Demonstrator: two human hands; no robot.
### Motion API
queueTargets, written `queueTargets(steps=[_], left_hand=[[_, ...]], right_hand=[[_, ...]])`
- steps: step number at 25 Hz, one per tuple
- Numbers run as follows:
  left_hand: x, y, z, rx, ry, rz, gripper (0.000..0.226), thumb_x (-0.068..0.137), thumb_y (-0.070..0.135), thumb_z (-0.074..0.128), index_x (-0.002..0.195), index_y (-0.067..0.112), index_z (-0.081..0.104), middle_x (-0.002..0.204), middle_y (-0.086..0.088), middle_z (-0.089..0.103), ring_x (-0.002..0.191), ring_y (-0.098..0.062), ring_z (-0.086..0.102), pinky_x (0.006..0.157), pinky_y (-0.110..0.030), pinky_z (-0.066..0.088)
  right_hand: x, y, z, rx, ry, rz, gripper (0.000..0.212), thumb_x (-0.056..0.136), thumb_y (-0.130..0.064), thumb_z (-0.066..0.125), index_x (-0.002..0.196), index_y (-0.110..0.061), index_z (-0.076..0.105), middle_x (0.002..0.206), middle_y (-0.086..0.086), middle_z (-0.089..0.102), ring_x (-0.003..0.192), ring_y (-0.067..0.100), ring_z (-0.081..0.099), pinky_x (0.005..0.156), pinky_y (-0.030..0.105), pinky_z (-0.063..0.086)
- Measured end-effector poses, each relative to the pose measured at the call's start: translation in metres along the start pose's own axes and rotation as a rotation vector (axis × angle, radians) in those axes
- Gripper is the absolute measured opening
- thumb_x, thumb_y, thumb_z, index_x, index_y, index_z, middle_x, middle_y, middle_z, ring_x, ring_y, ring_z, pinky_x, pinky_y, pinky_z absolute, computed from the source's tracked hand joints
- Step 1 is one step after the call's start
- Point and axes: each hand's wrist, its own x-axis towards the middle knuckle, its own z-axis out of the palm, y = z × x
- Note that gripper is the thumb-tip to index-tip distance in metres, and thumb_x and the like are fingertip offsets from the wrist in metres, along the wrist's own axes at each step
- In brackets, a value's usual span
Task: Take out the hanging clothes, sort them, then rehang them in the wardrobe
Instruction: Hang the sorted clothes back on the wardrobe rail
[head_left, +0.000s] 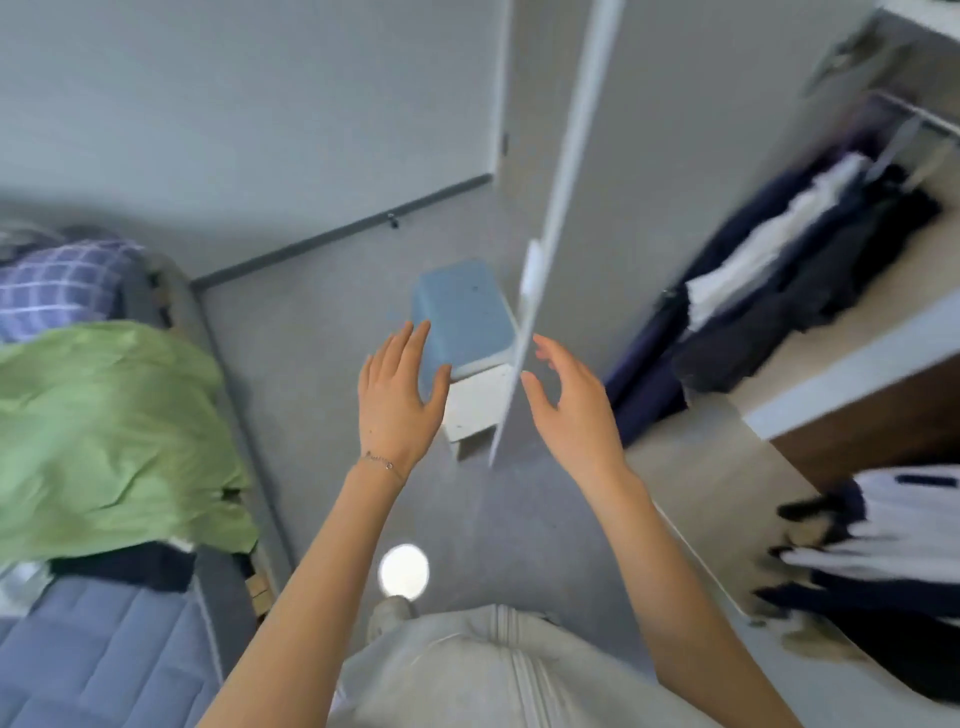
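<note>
Dark and white clothes (779, 291) hang from a rail (914, 117) inside the open wardrobe at the right. More dark and white garments (883, 561) show at the lower right edge. A light green garment (104, 436) lies spread on the bed at the left, over something dark (124, 566). My left hand (400, 395) and my right hand (571, 405) are both held out in front of me with fingers relaxed and hold nothing. They hover above the floor on either side of the wardrobe door's edge (540, 280).
The white wardrobe door stands open between my hands. Behind it sits a small stool with a blue top (462, 312). The bed (104, 654) with a blue quilt and a checked pillow (57, 291) fills the left. Grey floor (332, 332) lies ahead.
</note>
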Motion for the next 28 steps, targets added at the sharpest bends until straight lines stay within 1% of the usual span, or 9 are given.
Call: queueTargets(steps=[4, 7, 9, 11, 12, 18, 22, 24, 28], left_hand=[[-0.009, -0.111, -0.080, 0.066, 0.095, -0.150, 0.061, 0.092, 0.048, 0.037, 0.145, 0.019, 0.041, 0.150, -0.006, 0.042, 0.138, -0.027, 0.037, 0.113, -0.049, 0.029], [-0.013, -0.174, -0.118, 0.092, 0.129, -0.252, 0.060, 0.092, 0.046, 0.040, 0.146, 0.020, 0.038, 0.151, -0.004, 0.040, 0.140, -0.026, 0.035, 0.114, -0.050, 0.027], [-0.013, -0.207, -0.137, 0.083, 0.162, -0.331, 0.060, 0.092, 0.046, 0.040, 0.147, 0.021, 0.037, 0.151, -0.004, 0.040, 0.140, -0.026, 0.034, 0.113, -0.051, 0.028], [-0.009, -0.232, -0.150, 0.080, 0.184, -0.378, 0.061, 0.092, 0.048, 0.038, 0.147, 0.022, 0.037, 0.151, -0.004, 0.040, 0.141, -0.025, 0.033, 0.113, -0.050, 0.027], [-0.004, -0.243, -0.155, 0.079, 0.201, -0.403, 0.062, 0.091, 0.049, 0.036, 0.147, 0.022, 0.036, 0.151, -0.003, 0.040, 0.141, -0.025, 0.033, 0.114, -0.049, 0.027], [0.065, -0.307, -0.171, 0.087, 0.283, -0.534, 0.060, 0.093, 0.048, 0.038, 0.147, 0.024, 0.035, 0.152, -0.001, 0.037, 0.142, -0.022, 0.030, 0.115, -0.046, 0.024], [0.122, -0.349, -0.175, 0.098, 0.376, -0.635, 0.055, 0.097, 0.042, 0.045, 0.148, 0.024, 0.035, 0.152, 0.001, 0.038, 0.142, -0.020, 0.030, 0.116, -0.042, 0.022], [0.146, -0.367, -0.179, 0.086, 0.443, -0.714, 0.054, 0.097, 0.040, 0.047, 0.147, 0.023, 0.036, 0.152, 0.000, 0.038, 0.142, -0.020, 0.030, 0.116, -0.039, 0.020], [0.182, -0.407, -0.192, 0.094, 0.523, -0.840, 0.058, 0.095, 0.047, 0.041, 0.148, 0.025, 0.034, 0.152, 0.000, 0.038, 0.143, -0.020, 0.029, 0.117, -0.042, 0.023]], right_hand=[[0.009, -0.079, 0.100, -0.003, -0.142, -0.077, 0.048, 0.098, -0.024, 0.053, 0.144, -0.017, 0.042, 0.142, 0.000, 0.049, 0.131, 0.017, 0.040, 0.102, 0.019, 0.028], [0.023, -0.122, 0.159, -0.016, -0.210, -0.133, 0.049, 0.099, -0.025, 0.053, 0.145, -0.015, 0.040, 0.146, 0.002, 0.045, 0.135, 0.019, 0.036, 0.111, 0.026, 0.026], [0.032, -0.149, 0.193, -0.015, -0.264, -0.173, 0.049, 0.099, -0.025, 0.052, 0.145, -0.015, 0.039, 0.147, 0.001, 0.044, 0.136, 0.018, 0.034, 0.110, 0.022, 0.024], [0.044, -0.169, 0.221, -0.016, -0.310, -0.218, 0.049, 0.100, -0.025, 0.051, 0.146, -0.016, 0.039, 0.146, 0.001, 0.044, 0.136, 0.016, 0.033, 0.106, 0.015, 0.019], [0.052, -0.178, 0.235, -0.018, -0.336, -0.240, 0.049, 0.100, -0.026, 0.051, 0.146, -0.017, 0.038, 0.146, 0.000, 0.044, 0.136, 0.015, 0.033, 0.105, 0.014, 0.019], [0.141, -0.219, 0.315, -0.009, -0.452, -0.350, 0.048, 0.100, -0.027, 0.050, 0.146, -0.020, 0.038, 0.147, -0.004, 0.043, 0.137, 0.014, 0.032, 0.106, 0.015, 0.019], [0.214, -0.247, 0.364, -0.017, -0.552, -0.458, 0.048, 0.099, -0.024, 0.052, 0.145, -0.017, 0.041, 0.145, 0.000, 0.045, 0.135, 0.017, 0.035, 0.110, 0.020, 0.024], [0.250, -0.268, 0.388, -0.034, -0.611, -0.531, 0.048, 0.098, -0.022, 0.054, 0.144, -0.015, 0.043, 0.144, 0.002, 0.047, 0.133, 0.019, 0.038, 0.108, 0.017, 0.022], [0.304, -0.311, 0.441, -0.044, -0.718, -0.686, 0.048, 0.097, -0.020, 0.055, 0.142, -0.012, 0.044, 0.142, 0.005, 0.049, 0.131, 0.023, 0.041, 0.104, 0.016, 0.021]])
